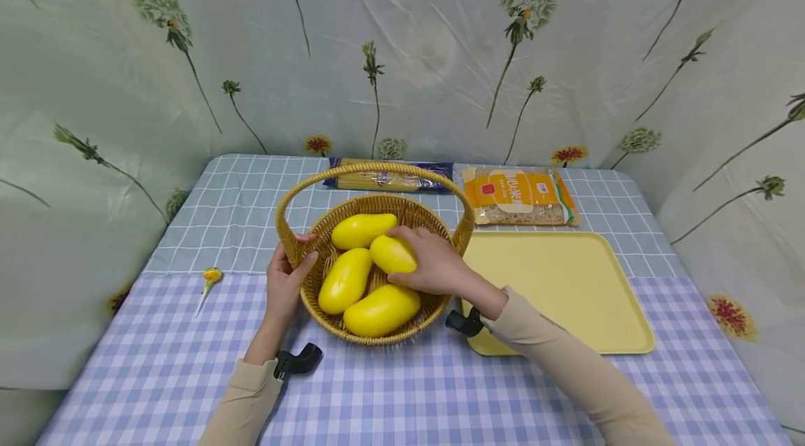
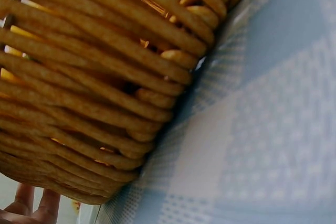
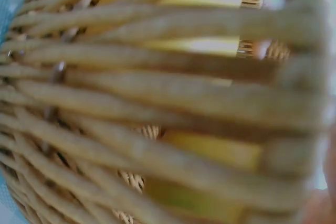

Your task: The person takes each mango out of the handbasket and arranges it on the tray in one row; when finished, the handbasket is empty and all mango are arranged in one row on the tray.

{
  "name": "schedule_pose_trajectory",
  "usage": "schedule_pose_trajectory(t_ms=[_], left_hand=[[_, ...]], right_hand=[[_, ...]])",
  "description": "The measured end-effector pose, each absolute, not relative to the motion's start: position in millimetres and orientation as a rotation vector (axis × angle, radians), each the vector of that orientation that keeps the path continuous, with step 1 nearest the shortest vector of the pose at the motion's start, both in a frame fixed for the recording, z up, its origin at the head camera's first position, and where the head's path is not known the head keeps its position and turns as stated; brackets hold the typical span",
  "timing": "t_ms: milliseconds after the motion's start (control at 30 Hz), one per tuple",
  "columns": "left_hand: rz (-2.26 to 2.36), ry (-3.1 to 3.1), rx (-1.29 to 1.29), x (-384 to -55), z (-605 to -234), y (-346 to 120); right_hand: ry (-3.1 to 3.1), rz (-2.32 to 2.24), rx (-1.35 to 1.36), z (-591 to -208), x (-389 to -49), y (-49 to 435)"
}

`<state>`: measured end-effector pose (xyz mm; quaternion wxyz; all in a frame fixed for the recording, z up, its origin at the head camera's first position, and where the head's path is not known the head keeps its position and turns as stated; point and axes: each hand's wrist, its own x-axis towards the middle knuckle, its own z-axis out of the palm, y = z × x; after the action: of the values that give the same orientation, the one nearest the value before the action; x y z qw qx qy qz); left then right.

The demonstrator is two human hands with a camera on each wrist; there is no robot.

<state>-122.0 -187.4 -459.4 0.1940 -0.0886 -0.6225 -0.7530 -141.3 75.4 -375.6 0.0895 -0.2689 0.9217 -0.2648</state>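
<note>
A wicker basket [image 1: 376,342] with a tall arched handle stands on the table and contains yellow mangoes. My left hand [image 1: 286,285] grips its left rim, thumb near the foot of the handle. In the left wrist view, fingertips [image 2: 48,205] show beyond the woven wall [image 2: 94,87]. Reaching over the right rim, my right hand [image 1: 434,265] holds a mango [image 1: 393,254] between thumb and fingers. Three other mangoes, among them one at the back [image 1: 361,230] and one in front [image 1: 382,311], lie around it. The right wrist view is mostly blurred basket weave [image 3: 157,93].
A pale yellow tray [image 1: 566,292] lies right of the basket, partly under my right forearm. Behind are a pack of spaghetti [image 1: 393,181] and an orange food bag [image 1: 518,196]. A small yellow-headed object with a pale stem [image 1: 212,275] lies at the left.
</note>
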Motion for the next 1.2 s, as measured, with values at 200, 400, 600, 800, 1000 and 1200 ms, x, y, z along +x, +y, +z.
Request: schedule_pose_trajectory(t_ms=[200,400,600,800,1000,1200], left_hand=[[-2.12,-1.722,-0.25,-122,-460,-186],[-2.119,-1.712,-0.254,-123,-460,-186],[-2.119,-1.723,-0.248,-122,-460,-187],[-2.122,-1.717,-0.255,-122,-461,-187],[-2.126,-1.699,-0.273,-122,-460,-187],[-2.117,-1.707,-0.279,-123,-460,-187]], right_hand=[[2.77,-0.877,-0.796,-370,-135,77],[2.857,-0.941,-0.796,-369,-127,78],[2.942,-1.059,-0.852,-365,-115,83],[2.97,-1.202,-1.026,-359,-103,93],[2.932,-1.362,-1.122,-359,-93,106],[2.901,-1.528,-1.124,-362,-83,117]])
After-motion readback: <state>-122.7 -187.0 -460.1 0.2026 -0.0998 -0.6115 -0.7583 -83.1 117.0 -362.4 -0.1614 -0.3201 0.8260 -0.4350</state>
